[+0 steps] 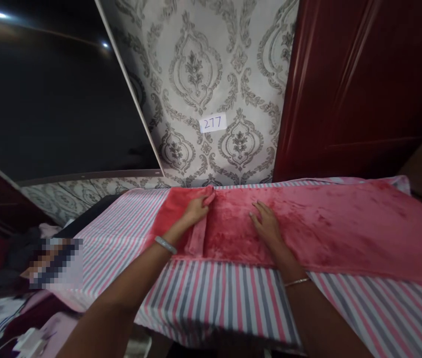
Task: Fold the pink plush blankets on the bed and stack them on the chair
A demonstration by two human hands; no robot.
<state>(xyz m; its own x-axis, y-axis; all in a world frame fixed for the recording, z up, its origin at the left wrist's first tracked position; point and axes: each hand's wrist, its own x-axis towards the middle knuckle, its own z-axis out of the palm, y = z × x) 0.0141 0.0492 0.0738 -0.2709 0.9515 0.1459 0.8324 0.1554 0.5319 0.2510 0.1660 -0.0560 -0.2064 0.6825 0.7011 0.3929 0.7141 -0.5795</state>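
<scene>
Red fuzzy blanket lies across the middle and right of the frame, on top of a striped cloth with pink, grey and white lines. Near the middle of the frame, the left hand has its grip pinching a folded edge of the blanket, and the right hand, a bit to the right, has its grip spread, with loose fingers over the soft part. Up top, a white paper saying 277 sits on the wall, between a big dark screen at the upper left and a dark red door at the upper right.
</scene>
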